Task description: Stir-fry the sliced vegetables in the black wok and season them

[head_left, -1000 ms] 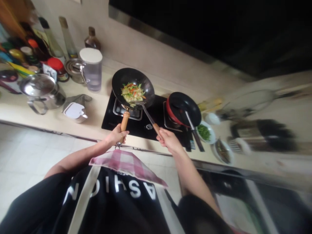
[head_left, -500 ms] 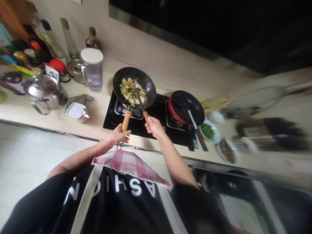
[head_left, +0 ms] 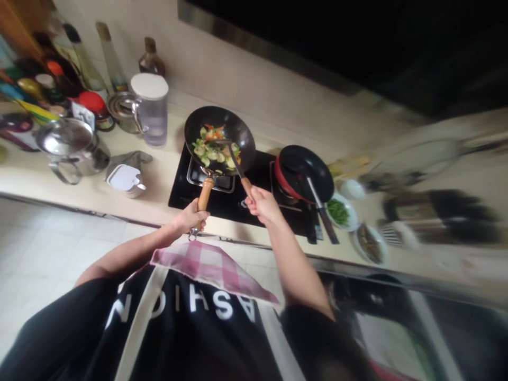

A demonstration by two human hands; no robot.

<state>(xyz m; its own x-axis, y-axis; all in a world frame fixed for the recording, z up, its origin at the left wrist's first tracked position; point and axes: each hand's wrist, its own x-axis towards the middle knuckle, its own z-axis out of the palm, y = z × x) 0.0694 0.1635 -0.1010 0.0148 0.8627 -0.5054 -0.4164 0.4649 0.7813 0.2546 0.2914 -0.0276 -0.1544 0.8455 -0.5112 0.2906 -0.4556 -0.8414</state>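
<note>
On the left burner sits a black wok [head_left: 242, 127] with a wooden handle. My left hand [head_left: 193, 216] is wrapped round that handle near its end. My right hand [head_left: 262, 204] grips the wooden grip of a spatula [head_left: 238, 166], its metal blade down among the food in the wok. Sliced vegetables [head_left: 214, 151], pale green with bits of orange, lie in the wok's middle. To the right, a red frying pan [head_left: 304, 169] with a black inside rests on the other burner, and a utensil with a dark handle [head_left: 323, 217] leans in it.
A black cooktop [head_left: 254, 203] lies under both pans. Left of it stand a lidded clear jug [head_left: 153, 114], a white lidded container [head_left: 125, 180], a steel pot [head_left: 71, 145] and several bottles. Plates of chopped greens [head_left: 338, 212] and other food [head_left: 369, 244] stand right. A sink is lower right.
My right hand has moved slightly right with the spatula. The vegetables have shifted, and more orange pieces show at the top of the heap. My left hand stays on the wok handle.
</note>
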